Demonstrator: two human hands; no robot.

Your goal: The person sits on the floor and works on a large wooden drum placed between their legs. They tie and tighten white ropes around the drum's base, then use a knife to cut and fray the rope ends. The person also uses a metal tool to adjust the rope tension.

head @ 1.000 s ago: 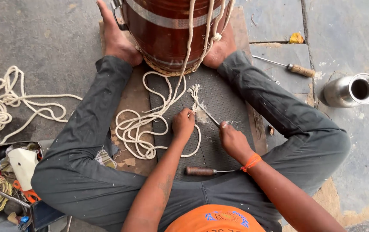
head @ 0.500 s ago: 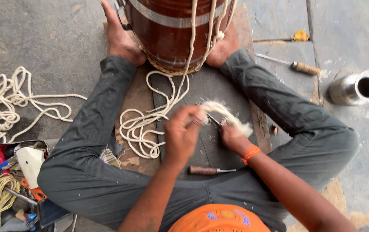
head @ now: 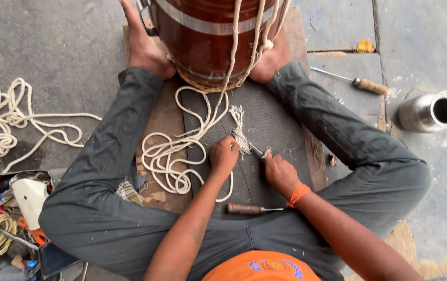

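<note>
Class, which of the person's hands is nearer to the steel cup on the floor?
Right. The right hand works on the mat, on the side towards the steel cup; the left hand grips the rope farther from it.

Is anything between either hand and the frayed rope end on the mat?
Nothing visible. The left hand already pinches the rope just below the frayed end, and the right hand presses a thin metal tool against the fibres. Only bare mat lies around them.
</note>
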